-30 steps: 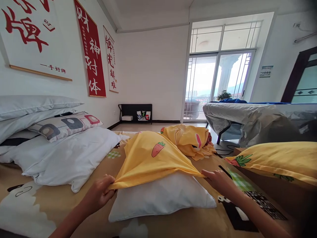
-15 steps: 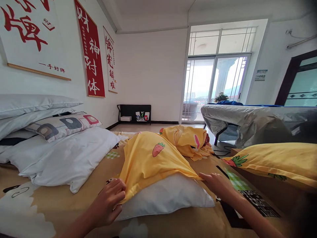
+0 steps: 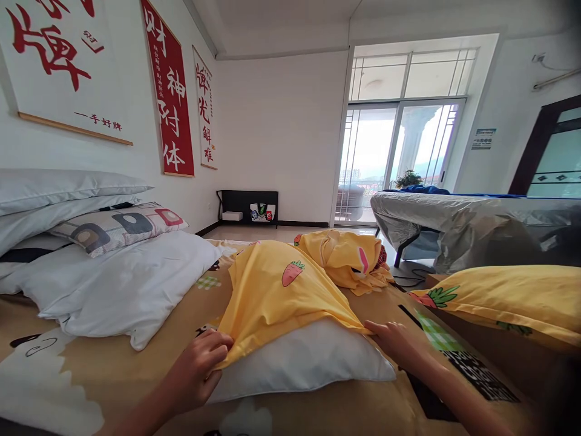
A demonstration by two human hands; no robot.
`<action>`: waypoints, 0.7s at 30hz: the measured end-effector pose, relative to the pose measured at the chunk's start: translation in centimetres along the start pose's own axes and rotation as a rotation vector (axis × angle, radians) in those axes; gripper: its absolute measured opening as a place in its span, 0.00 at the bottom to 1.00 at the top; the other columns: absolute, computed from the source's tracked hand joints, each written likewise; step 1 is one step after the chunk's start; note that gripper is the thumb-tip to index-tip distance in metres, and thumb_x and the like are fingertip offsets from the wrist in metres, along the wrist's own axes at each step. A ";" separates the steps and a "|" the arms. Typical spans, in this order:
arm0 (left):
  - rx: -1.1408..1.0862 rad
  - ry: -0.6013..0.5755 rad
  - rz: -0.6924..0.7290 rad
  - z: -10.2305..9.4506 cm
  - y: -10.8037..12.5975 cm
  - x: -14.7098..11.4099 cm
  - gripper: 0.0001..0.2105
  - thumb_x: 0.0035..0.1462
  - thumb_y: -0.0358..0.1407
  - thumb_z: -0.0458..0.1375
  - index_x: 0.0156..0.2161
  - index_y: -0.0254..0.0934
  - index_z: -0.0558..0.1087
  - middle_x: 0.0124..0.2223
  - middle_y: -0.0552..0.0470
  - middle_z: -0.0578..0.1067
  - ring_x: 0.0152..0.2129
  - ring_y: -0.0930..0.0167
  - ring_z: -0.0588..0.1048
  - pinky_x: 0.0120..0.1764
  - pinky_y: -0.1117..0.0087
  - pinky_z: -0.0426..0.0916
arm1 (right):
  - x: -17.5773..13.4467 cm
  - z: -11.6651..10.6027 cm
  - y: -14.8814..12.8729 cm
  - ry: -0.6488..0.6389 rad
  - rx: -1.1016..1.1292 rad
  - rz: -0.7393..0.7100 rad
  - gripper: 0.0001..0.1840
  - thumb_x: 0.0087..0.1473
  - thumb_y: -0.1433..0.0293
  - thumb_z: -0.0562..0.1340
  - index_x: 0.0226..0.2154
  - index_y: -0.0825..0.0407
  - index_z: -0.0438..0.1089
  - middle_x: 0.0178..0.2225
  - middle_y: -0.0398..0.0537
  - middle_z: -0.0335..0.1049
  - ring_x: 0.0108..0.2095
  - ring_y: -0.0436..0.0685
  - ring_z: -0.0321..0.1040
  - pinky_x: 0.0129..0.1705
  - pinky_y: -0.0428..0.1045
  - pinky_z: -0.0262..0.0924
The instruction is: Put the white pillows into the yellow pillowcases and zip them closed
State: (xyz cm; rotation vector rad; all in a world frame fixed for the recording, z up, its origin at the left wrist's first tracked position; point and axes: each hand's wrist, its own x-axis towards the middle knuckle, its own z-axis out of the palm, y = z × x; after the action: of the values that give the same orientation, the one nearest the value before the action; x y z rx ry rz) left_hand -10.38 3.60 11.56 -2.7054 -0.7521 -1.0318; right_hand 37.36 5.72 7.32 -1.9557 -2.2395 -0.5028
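Note:
A yellow pillowcase [image 3: 272, 303] with a carrot print covers the far part of a white pillow [image 3: 313, 360] lying on the bed. The pillow's near end sticks out of the case's opening toward me. My left hand [image 3: 200, 366] is closed on the left corner of the opening, fingers pinching the cloth. On the other side, my right hand [image 3: 393, 339] pinches the right corner, with the edge stretched between both hands. The pillow's near right corner lies on the sheet just below my right hand.
White pillows and a patterned cushion [image 3: 122, 227] are stacked at the left. Bunched yellow cloth [image 3: 340, 257] lies beyond the pillowcase. At right rests a yellow carrot-print pillow [image 3: 512, 303]. A plastic-covered table [image 3: 454, 224] stands behind; the bed sheet [image 3: 149, 357] is brown.
The view has shifted slightly. Both hands keep hold of the pillowcase corners, and the pillow and case look nearly the same.

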 end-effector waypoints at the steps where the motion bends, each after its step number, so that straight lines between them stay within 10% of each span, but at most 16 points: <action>1: 0.014 0.002 -0.003 0.0 -0.1 0.0 0.14 0.43 0.21 0.46 0.33 0.39 0.66 0.40 0.48 0.76 0.34 0.68 0.73 0.38 0.67 0.68 | 0.0 -0.1 -0.1 -0.005 0.003 -0.001 0.13 0.58 0.70 0.52 0.37 0.46 0.72 0.27 0.49 0.77 0.30 0.61 0.75 0.26 0.48 0.42; 21: 0.007 -0.017 0.020 0.9 -0.9 -1.0 0.21 0.42 0.20 0.44 0.40 0.38 0.67 0.40 0.48 0.79 0.34 0.67 0.78 0.40 0.65 0.71 | 0.4 -1.8 -1.3 -0.048 0.047 -0.009 0.13 0.56 0.73 0.54 0.34 0.46 0.74 0.28 0.47 0.77 0.29 0.58 0.74 0.26 0.48 0.40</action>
State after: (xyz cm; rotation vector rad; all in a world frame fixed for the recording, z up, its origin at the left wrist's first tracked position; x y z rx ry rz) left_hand -10.97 4.26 10.17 -2.7138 -0.7285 -1.0015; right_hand 35.76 5.37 8.92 -1.9554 -2.2681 -0.4043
